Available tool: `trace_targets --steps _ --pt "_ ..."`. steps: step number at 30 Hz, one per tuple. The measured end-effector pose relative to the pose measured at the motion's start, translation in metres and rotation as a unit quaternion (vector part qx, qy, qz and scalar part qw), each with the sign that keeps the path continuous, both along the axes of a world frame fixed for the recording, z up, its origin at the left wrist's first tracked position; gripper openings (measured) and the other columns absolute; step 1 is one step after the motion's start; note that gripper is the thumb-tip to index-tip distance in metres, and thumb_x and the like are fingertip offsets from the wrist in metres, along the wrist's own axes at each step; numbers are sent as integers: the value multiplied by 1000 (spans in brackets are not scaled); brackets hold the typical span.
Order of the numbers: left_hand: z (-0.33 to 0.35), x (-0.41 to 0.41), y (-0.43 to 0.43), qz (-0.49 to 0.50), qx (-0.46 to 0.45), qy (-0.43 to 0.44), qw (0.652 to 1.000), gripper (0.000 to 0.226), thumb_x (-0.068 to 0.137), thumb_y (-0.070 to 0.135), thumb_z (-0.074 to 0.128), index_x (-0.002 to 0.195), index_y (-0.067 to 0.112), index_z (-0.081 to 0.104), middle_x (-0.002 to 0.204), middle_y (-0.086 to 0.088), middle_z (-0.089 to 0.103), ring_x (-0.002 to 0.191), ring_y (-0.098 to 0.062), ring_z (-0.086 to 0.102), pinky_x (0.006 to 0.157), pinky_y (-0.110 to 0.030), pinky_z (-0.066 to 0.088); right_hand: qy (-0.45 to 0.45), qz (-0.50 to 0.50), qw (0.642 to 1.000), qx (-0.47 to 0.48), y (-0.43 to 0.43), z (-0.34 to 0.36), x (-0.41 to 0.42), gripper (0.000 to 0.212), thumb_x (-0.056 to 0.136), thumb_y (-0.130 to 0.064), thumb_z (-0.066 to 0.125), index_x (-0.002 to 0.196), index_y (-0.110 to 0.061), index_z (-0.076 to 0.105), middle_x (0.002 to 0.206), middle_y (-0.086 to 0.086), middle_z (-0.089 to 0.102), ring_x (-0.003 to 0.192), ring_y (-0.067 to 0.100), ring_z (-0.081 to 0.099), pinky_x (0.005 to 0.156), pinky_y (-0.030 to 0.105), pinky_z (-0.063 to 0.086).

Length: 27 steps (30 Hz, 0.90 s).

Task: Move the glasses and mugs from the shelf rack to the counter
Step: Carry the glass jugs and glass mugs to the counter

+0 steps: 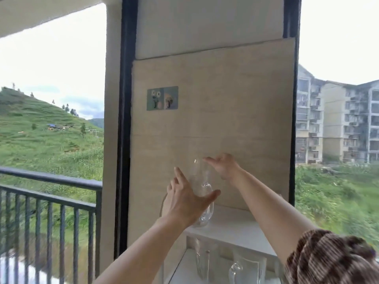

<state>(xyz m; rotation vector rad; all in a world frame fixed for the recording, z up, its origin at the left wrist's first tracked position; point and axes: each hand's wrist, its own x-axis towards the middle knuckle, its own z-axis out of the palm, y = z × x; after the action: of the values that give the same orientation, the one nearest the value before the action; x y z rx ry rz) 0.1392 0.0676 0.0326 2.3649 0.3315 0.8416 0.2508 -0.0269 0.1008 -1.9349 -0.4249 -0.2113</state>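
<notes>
A tall clear glass mug point(199, 177) with a handle stands at the left end of the white shelf rack's top board point(235, 224). My left hand point(184, 199) lies against its left side, fingers straight and pointing up, with the thumb stretched across the front of the glass. My right hand point(222, 166) reaches in from the right, and its curled fingertips pinch the mug's rim. On the shelf below stand more clear pieces: a tall glass point(202, 263), a small stemmed one point(235, 270) and a wide glass point(251, 266), partly cut off by the frame edge.
The rack stands against a beige wall panel point(215, 119) bearing a small picture sticker point(162, 97). A dark balcony railing point(51, 193) runs on the left beyond a black window frame. My striped sleeve point(328, 259) fills the lower right corner.
</notes>
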Motion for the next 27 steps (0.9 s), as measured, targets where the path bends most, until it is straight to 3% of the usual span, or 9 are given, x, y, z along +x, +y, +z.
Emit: trace_targets --steps 4,7,9,12,14,17,20,22,27 --pt "-4 15 3 -23 -20 -2 1000 131 63 72 62 148 8 -14 155 -10 22 142 -23 23 111 -32 23 77 5 996 39 15 1 11 44 65 -32 87 57 -14 48 39 -7 42 23 3 34 28 14 25" --pt "-2 20 9 -63 -48 6 997 119 68 60 63 149 8 -7 157 -10 21 141 -24 26 110 -33 26 87 14 996 15 22 0 17 52 62 -39 86 95 -5 64 80 4 58 62 13 55 50 24 42" --pt "1 21 16 -88 -68 11 994 104 71 53 62 149 9 10 150 -11 34 135 -25 36 106 -35 35 80 8 997 13 25 -1 18 62 63 -38 85 110 -3 63 95 7 61 78 20 62 61 28 48" --pt "5 19 24 -95 -88 -2 992 77 74 46 61 138 15 34 132 -6 54 119 -25 51 86 -29 39 80 0 997 21 23 -1 17 56 66 -34 83 108 -2 63 101 11 65 92 27 68 79 41 59" --pt "4 16 26 -78 -106 -16 991 64 76 45 61 129 16 39 121 -4 59 110 -26 55 81 -30 40 80 -3 996 38 17 0 16 47 68 -32 84 98 -4 61 97 11 62 85 27 67 75 45 60" --pt "-1 12 23 -45 -83 -46 994 38 83 48 55 97 14 49 90 -1 60 87 -28 56 69 -33 40 81 -14 995 50 4 -1 11 58 68 -33 84 109 0 60 93 12 58 76 27 63 66 41 60" --pt "-4 8 13 -55 -57 -70 994 43 92 44 45 78 6 61 75 -7 64 79 -34 57 66 -36 41 74 -33 994 69 -12 -5 4 66 67 -35 85 114 3 58 89 12 55 75 28 59 69 47 60" --pt "-2 8 6 -56 -102 -77 990 43 95 38 43 87 3 66 83 -12 68 82 -34 59 66 -35 42 65 -45 994 71 -25 -7 -4 65 66 -35 85 114 0 58 90 11 55 77 26 58 69 48 60" --pt "5 5 -6 -59 -315 -98 942 28 93 29 43 83 9 60 69 -4 47 55 -18 39 50 -28 29 41 -62 993 95 -67 -5 -38 64 65 -38 85 112 -3 61 110 12 63 89 29 67 69 50 61"
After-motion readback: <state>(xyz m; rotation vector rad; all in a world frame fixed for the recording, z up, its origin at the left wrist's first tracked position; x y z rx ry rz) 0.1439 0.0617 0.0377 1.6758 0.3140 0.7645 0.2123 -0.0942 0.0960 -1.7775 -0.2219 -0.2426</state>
